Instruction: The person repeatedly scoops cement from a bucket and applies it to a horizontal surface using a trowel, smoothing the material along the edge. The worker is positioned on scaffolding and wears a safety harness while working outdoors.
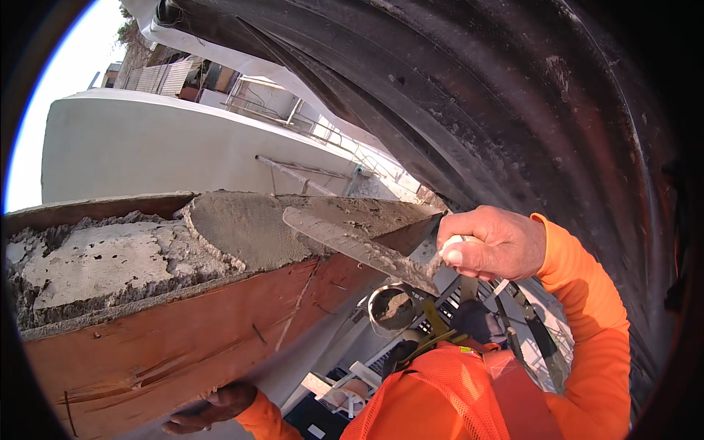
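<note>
My right hand [495, 243] is closed round the pale handle of a trowel [359, 248]. Its long, mortar-smeared blade points up and left over the top of a ledge. Smooth grey wet mortar [246, 231] lies on that ledge beside the blade. Farther left the surface is rough, pale old concrete [103, 260] with broken edges. A reddish-brown wooden board [213, 330] runs along the ledge's near side, with several nails or wires sticking out. Low at the left, my left hand [213, 411] is by the board's lower edge, in shadow, fingers stretched out and apparently holding nothing.
Dark corrugated sheeting [469, 95] curves overhead and down the right. A bucket [392, 308] with mortar hangs or stands below, near slatted metal decking [517, 315] by my feet. Behind the ledge rises a pale wall [183, 143], with poles [293, 174] against it.
</note>
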{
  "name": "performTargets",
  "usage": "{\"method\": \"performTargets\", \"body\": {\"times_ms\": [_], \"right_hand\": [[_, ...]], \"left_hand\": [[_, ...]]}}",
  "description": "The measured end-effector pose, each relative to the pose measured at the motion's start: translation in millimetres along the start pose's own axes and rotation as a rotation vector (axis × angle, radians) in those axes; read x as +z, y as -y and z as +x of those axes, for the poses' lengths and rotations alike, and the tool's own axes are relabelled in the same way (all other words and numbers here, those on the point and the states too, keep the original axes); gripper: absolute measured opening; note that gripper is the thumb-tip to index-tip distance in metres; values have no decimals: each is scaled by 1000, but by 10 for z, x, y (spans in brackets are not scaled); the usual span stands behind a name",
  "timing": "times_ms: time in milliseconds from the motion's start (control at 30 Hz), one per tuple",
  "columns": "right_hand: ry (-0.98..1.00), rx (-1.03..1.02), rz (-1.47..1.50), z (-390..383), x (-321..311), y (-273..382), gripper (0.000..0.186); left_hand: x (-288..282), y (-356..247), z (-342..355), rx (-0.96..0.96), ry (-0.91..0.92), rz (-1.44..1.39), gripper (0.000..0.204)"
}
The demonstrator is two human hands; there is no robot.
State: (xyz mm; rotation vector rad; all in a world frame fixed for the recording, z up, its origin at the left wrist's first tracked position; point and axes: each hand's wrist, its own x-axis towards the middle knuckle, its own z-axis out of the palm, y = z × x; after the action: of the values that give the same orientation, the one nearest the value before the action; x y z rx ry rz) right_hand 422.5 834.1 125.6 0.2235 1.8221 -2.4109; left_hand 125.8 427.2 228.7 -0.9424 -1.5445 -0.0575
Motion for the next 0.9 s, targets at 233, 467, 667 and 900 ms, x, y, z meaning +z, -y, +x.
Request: {"method": "performTargets", "body": {"times_ms": [233, 467, 667, 900], "right_hand": [[-163, 322, -153, 1420, -197, -206, 27], [-37, 309, -376, 1592, -89, 379, 33], [-95, 52, -714, 1422, 112, 1043, 39], [-135, -187, -296, 860, 123, 1160, 32]], "left_hand": [[-38, -26, 25, 2, 8, 92, 72], [-49, -17, 0, -11, 31, 99, 73], [-38, -47, 26, 3, -1, 93, 70], [-31, -88, 48, -20, -13, 152, 71]]}}
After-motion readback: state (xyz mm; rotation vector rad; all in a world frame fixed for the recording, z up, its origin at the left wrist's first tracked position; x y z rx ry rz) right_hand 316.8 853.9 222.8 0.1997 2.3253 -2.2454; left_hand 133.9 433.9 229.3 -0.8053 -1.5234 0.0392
